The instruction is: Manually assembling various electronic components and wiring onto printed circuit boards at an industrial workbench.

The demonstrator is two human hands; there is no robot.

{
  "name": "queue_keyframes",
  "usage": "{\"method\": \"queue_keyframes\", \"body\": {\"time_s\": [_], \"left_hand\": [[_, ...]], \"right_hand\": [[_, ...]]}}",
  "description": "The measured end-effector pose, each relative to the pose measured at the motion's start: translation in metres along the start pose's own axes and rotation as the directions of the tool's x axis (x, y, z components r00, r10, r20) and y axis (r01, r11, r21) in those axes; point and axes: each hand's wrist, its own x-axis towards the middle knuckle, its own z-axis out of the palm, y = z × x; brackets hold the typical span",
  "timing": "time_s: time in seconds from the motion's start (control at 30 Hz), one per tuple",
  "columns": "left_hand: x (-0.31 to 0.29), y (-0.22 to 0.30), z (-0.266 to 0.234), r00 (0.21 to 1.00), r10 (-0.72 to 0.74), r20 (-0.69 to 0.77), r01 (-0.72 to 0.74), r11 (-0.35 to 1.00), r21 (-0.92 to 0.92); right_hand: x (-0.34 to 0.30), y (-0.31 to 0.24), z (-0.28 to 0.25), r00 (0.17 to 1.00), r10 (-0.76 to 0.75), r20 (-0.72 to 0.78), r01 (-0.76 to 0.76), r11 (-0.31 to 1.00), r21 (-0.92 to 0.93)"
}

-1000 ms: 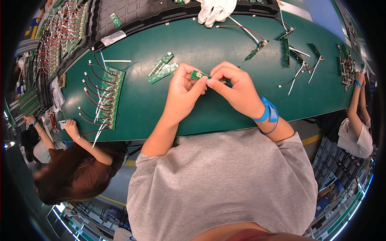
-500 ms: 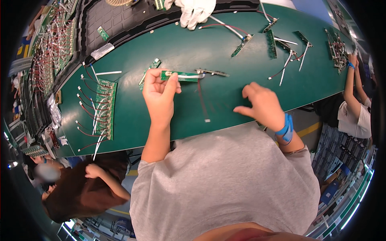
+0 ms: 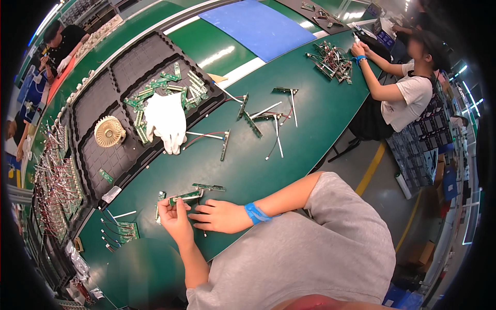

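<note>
A narrow green circuit board (image 3: 187,197) is pinched between the thumb and fingers of my left hand (image 3: 176,221), just above the table. My right hand (image 3: 223,215), with a blue wrist strap (image 3: 257,212), reaches in from the right. Its fingers are stretched out and spread close to the board's right end; whether they touch its wire cannot be made out. A small white connector (image 3: 204,234) shows below that hand. Just beyond the held board lies another slim board (image 3: 209,187), and a further one (image 3: 159,205) rests beside my left fingers.
A black tray (image 3: 90,124) holds loose boards, a white glove (image 3: 166,121) and a beige fan (image 3: 109,131). Wired boards (image 3: 226,144) lie across the green table, with a tangled pile (image 3: 332,63) near a seated co-worker (image 3: 403,93). A wired panel (image 3: 128,232) sits at left.
The view has swung, showing more of the tray and far table. My right hand has come leftward, close to the board, which my left hand still holds.
</note>
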Motion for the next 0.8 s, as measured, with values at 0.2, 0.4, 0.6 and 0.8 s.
{"method": "queue_keyframes", "body": {"time_s": [0.2, 0.4, 0.6, 0.8], "left_hand": [[0.005, -0.006, -0.015, 0.997, 0.018, -0.079, -0.018, 1.0, 0.003], [0.006, -0.008, -0.017, 0.994, 0.018, -0.105, -0.02, 1.0, -0.01], [0.011, -0.014, -0.029, 0.987, 0.002, -0.159, 0.001, 1.0, 0.02], [0.012, -0.015, -0.029, 0.989, -0.035, -0.141, 0.037, 0.999, 0.007]], "right_hand": [[-0.007, 0.016, 0.0, 0.993, -0.098, 0.064, 0.081, 0.969, 0.234], [0.0, 0.019, -0.017, 0.95, -0.246, 0.194, 0.193, 0.947, 0.257], [-0.006, 0.017, -0.023, 0.879, -0.396, 0.264, 0.346, 0.913, 0.217], [-0.002, 0.021, -0.027, 0.86, -0.448, 0.245, 0.373, 0.879, 0.297]]}}
